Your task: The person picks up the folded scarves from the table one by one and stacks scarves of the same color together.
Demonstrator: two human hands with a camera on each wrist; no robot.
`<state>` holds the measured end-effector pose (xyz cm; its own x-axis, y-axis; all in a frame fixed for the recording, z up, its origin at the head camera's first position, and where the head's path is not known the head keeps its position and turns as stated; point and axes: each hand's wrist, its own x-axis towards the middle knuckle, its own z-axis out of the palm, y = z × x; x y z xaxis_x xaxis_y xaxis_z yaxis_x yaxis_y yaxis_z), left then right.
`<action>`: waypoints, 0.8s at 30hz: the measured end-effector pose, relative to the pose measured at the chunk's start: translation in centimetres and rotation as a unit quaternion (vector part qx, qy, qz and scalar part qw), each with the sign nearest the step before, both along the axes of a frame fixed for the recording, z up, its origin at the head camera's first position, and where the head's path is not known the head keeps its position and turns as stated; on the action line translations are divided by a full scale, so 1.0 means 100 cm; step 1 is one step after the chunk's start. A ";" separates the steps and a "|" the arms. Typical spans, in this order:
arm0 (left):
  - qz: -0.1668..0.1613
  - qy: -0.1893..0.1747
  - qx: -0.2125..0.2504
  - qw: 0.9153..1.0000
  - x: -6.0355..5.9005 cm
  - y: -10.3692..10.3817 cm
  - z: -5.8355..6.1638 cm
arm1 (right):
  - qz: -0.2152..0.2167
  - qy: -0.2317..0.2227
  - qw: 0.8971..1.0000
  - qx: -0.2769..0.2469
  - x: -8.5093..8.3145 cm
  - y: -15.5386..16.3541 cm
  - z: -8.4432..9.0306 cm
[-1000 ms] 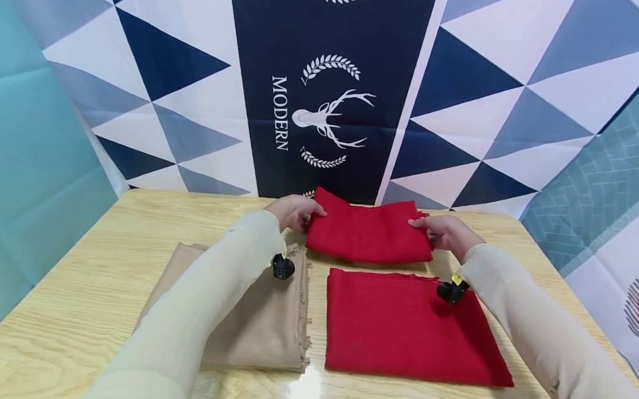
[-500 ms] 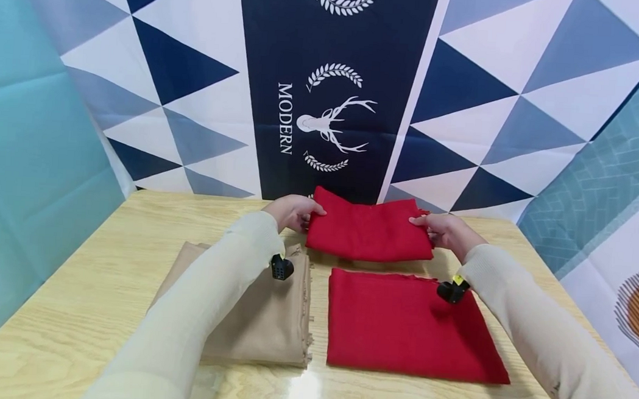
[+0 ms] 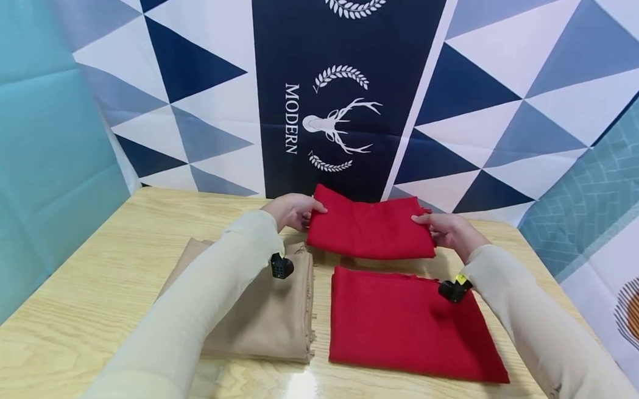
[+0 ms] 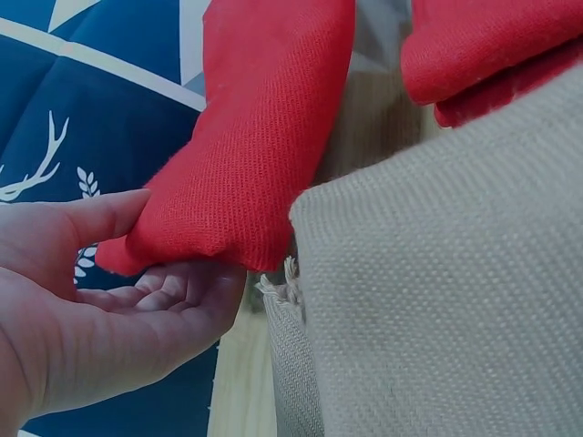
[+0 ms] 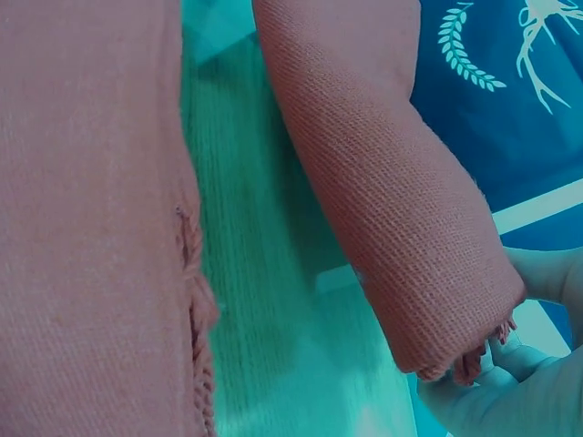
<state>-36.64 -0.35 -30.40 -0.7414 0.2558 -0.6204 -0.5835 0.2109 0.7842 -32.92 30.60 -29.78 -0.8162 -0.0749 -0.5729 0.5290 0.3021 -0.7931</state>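
Note:
A folded red scarf is held up near the table's back edge, its middle sagging a little. My left hand grips its left end, thumb on top and fingers underneath, as the left wrist view shows with the hand at the cloth's end. The other end is pinched by my right hand; in the right wrist view, fringe pokes out beside that hand. Closer to me, a second folded red scarf lies flat on the table. To its left lies a folded beige scarf with a fringed right edge, partly covered by my left sleeve.
The light wooden table backs onto a hanging cloth with triangles and a deer head. A teal cloth hangs on the left. Black wrist cameras sit below both sleeves.
The view has shifted slightly. Both hands keep their grip on the raised red scarf, which stays almost in the same place; the two scarves lying on the table have not been moved.

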 end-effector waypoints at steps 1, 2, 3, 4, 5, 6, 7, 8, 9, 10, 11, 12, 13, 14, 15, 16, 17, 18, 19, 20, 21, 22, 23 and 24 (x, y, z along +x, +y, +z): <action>-0.001 -0.001 0.003 1.000 -0.003 0.000 -0.003 | 0.002 0.001 1.000 -0.003 -0.001 0.001 0.000; -0.001 0.000 0.005 1.000 -0.002 -0.001 -0.001 | -0.006 0.003 1.000 -0.008 -0.002 0.002 -0.001; -0.001 0.001 0.005 1.000 0.000 -0.002 0.000 | -0.009 0.004 1.000 -0.013 -0.003 0.004 -0.001; 0.001 0.003 0.003 1.000 -0.001 -0.002 0.000 | -0.011 0.004 1.000 -0.019 -0.005 0.006 -0.002; 0.003 0.003 0.003 1.000 -0.001 -0.002 0.000 | -0.014 0.004 1.000 -0.023 -0.006 0.007 -0.002; 0.005 0.004 0.002 1.000 -0.002 -0.002 -0.001 | -0.011 0.004 1.000 -0.029 -0.007 0.008 -0.002; 0.003 0.004 0.003 1.000 0.000 -0.003 -0.001 | -0.010 0.003 0.999 -0.036 -0.007 0.009 -0.002; 0.000 0.004 0.006 1.000 0.000 -0.004 -0.002 | -0.010 0.004 0.999 -0.039 -0.007 0.010 -0.002; -0.003 0.004 0.008 1.000 0.000 -0.006 -0.003 | -0.003 0.004 0.999 -0.042 -0.005 0.010 -0.001; -0.012 -0.001 0.018 1.000 -0.011 -0.008 -0.012 | -0.001 0.004 0.999 -0.046 -0.004 0.010 0.000; -0.014 -0.003 0.023 1.000 -0.014 -0.009 -0.014 | 0.003 0.004 0.999 -0.049 -0.003 0.009 0.001; -0.014 -0.004 0.026 1.000 -0.019 -0.009 -0.018 | 0.004 0.002 0.999 -0.053 -0.001 0.009 0.002; -0.017 -0.005 0.030 0.999 -0.020 -0.009 -0.019 | -0.003 -0.001 0.998 -0.057 0.000 0.008 0.003; -0.016 -0.003 0.030 0.999 -0.022 -0.009 -0.020 | -0.009 -0.003 0.998 -0.060 0.002 0.007 0.004; -0.015 -0.001 0.030 0.999 -0.023 -0.009 -0.019 | -0.013 -0.007 0.998 -0.065 0.003 0.007 0.005; -0.014 -0.001 0.030 0.999 -0.023 -0.008 -0.020 | -0.017 -0.009 0.997 -0.069 0.004 0.007 0.006; -0.009 0.005 0.024 1.000 -0.012 -0.007 -0.011 | -0.020 -0.011 0.997 -0.071 0.005 0.007 0.006; -0.011 0.006 0.027 1.000 -0.006 -0.007 -0.007 | -0.022 -0.012 0.997 -0.073 0.006 0.007 0.006; -0.015 0.006 0.031 0.999 0.000 -0.008 -0.002 | -0.023 -0.012 0.997 -0.074 0.006 0.007 0.006; -0.017 0.006 0.035 0.999 0.005 -0.009 0.001 | -0.025 -0.013 0.997 -0.074 0.007 0.007 0.006; -0.019 0.004 0.041 0.999 0.007 -0.010 0.003 | -0.027 -0.013 0.997 -0.075 0.008 0.008 0.006; -0.022 0.002 0.047 0.999 0.009 -0.011 0.004 | -0.028 -0.012 0.997 -0.076 0.009 0.008 0.006; -0.025 -0.001 0.053 0.998 0.011 -0.012 0.006 | -0.030 -0.013 0.997 -0.076 0.009 0.008 0.006; -0.026 -0.003 0.057 0.998 0.012 -0.013 0.006 | -0.031 -0.013 0.996 -0.077 0.010 0.008 0.007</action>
